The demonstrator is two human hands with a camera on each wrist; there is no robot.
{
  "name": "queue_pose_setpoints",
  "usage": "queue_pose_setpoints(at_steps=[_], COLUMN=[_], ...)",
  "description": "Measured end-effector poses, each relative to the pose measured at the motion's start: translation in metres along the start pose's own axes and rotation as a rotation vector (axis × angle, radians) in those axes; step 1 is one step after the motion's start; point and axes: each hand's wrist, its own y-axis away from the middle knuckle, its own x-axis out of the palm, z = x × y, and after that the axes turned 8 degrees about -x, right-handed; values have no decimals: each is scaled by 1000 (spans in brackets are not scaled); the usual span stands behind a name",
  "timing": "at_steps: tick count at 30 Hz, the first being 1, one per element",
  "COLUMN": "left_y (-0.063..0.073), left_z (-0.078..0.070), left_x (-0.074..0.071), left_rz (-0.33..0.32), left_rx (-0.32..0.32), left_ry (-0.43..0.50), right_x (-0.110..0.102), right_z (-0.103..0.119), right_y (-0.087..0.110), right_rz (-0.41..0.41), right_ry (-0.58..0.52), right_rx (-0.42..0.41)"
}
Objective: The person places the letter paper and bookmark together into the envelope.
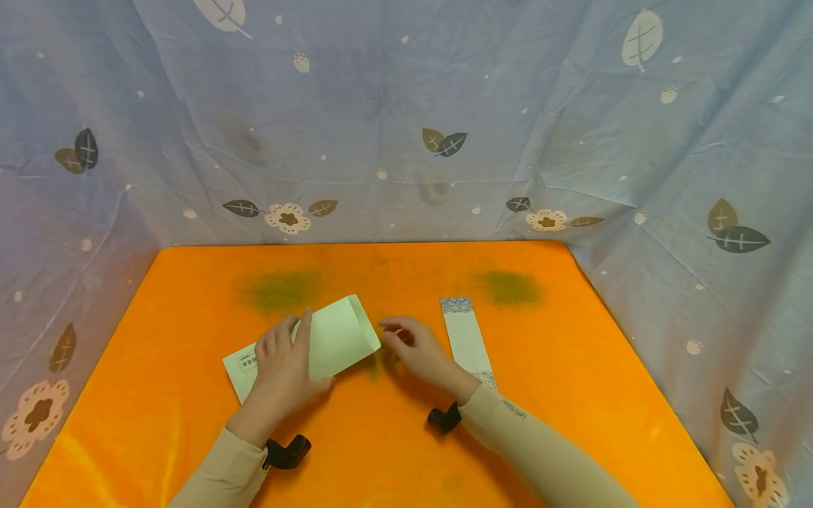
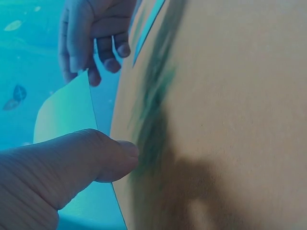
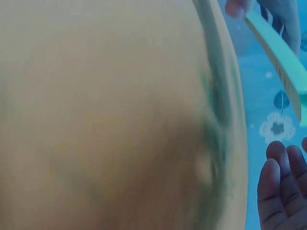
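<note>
A pale envelope [image 1: 339, 339] is tilted above the table, with small printed characters at its left end and its flap end toward the right. My left hand [image 1: 282, 360] grips it across the middle; the thumb [image 2: 103, 155] lies along one edge in the left wrist view. Just off the flap end is my right hand [image 1: 419, 353], fingers loosely bent and holding nothing. In the right wrist view a small gap separates its fingertips [image 3: 280, 177] from the envelope [image 3: 280, 52]. A white paper strip [image 1: 464, 339] with blue patterned ends lies beyond the right wrist, partly covered by it.
An orange cloth [image 1: 571, 395] covers the table, with dark greenish smudges [image 1: 511, 287] toward the back. A pale blue curtain [image 1: 381, 106] printed with leaves and flowers encloses the back and both sides. Each wrist wears a black camera mount [image 1: 287, 451].
</note>
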Motion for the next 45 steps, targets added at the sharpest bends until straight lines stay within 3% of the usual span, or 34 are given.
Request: queue_pose_setpoints(at_steps=[11,24,33,45], left_y=[1,1,-1,-2], left_z=[3,3,4,5], left_x=[1,2,3,5], left_rz=[0,20,20,20], left_rx=[10,2,0,-5], left_ry=[1,4,3,-6], right_x=[-43,-94,-111,-122], right_z=[-14,-28,-37,-49], right_y=[4,14,24,30], right_rz=[-86,-130,-180,-178], right_ry=[196,257,317,358], right_rx=[107,186,281,346])
